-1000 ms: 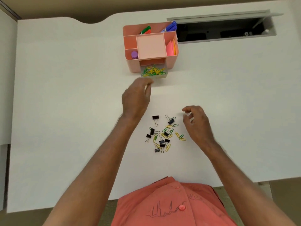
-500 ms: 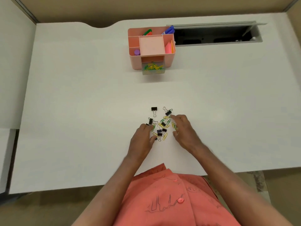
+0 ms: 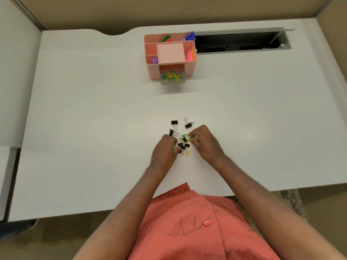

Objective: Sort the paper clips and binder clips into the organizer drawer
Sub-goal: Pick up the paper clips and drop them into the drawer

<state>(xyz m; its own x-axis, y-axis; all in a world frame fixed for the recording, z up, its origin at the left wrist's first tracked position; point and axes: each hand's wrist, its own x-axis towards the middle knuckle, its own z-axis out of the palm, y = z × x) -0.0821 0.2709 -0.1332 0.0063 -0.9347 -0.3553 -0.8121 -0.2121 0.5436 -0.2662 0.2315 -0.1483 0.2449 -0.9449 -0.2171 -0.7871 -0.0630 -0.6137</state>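
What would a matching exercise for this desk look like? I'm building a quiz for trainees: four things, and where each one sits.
Things:
1. purple cap
2. pink sticky notes
3. clear drawer
4. black binder clips

Places:
A. right compartment of the organizer
B. on the desk near the hands
C. front-left compartment
D. pulled out at the organizer's front, holding paper clips

Pairs: 1-C, 2-A, 3-D, 4-B

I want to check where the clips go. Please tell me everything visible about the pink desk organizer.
The pink desk organizer looks like plastic and stands upright at the far side of the white desk, beside a cable slot. Its top compartments hold markers, a purple item and sticky notes. Its clear drawer is pulled open at the front, with yellow and green paper clips inside. No hands touch it.
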